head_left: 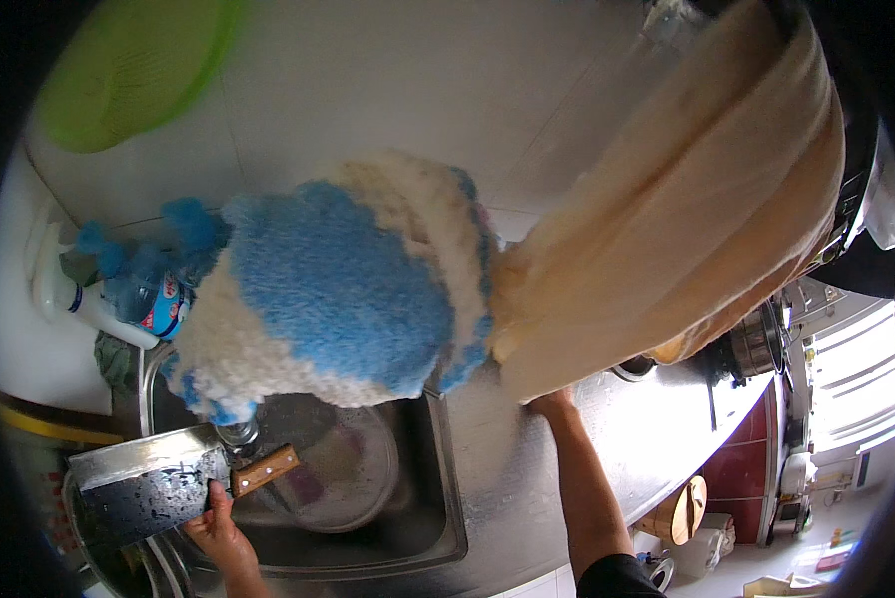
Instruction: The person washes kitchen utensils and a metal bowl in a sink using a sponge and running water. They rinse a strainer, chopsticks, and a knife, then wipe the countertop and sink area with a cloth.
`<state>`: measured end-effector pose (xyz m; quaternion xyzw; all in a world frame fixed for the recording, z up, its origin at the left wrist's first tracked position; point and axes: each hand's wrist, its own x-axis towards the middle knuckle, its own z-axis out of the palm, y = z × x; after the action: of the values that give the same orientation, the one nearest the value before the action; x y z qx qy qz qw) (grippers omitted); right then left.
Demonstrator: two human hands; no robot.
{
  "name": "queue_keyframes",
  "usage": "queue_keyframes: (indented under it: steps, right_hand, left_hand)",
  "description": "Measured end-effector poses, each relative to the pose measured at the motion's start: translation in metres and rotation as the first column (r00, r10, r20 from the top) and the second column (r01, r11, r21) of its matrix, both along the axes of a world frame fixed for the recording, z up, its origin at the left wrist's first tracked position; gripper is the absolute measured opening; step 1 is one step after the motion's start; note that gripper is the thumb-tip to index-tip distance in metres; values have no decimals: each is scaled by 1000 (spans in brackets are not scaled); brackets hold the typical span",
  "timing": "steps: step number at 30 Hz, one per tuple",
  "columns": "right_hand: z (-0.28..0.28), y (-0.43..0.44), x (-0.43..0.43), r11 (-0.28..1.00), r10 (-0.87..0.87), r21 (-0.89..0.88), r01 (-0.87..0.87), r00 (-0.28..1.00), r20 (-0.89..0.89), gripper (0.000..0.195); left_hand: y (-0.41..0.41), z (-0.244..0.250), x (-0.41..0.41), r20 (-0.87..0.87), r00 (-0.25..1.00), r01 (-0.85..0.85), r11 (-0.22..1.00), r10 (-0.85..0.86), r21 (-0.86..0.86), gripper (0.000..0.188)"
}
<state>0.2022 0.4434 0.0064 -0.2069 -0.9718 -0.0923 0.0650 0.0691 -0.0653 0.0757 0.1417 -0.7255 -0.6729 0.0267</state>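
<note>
My left hand [219,529] grips a wet Chinese cleaver [152,482] by the blade near its wooden handle [265,469], over the left edge of the steel sink. My right hand [552,402] reaches up to the lower edge of a hanging tan cloth [664,202]; its fingers are mostly hidden behind the cloth. Left of that cloth hangs a fluffy blue and cream cloth [342,291], in front of the wall and over the back of the sink. A round, clear lid or dish [342,478] lies in the sink [455,516], below the tap [238,433].
A green plastic basket [133,67] hangs at upper left. Bottles [167,303] and a green rag [114,362] stand behind the sink. A metal pot [754,344] is on the right, beyond the steel counter [604,433]. A wooden stool or board [683,512] is lower right.
</note>
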Motion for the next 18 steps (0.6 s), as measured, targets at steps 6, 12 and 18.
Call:
queue_keyframes:
  steps: [6,12,18]
  right_hand:
    - [50,-178,-76,921,192,-251,-299,907,-374,38]
    - [32,-134,-40,907,409,-56,-418,904,-127,32]
    - [65,-42,-46,979,-50,-203,22,990,-133,33]
  left_hand:
    - [30,53,-5,-143,989,-25,1000,27,17,21]
    - [-1,45,-4,-148,988,53,997,-46,46,33]
    - [-20,12,0,-135,989,-63,998,65,25,22]
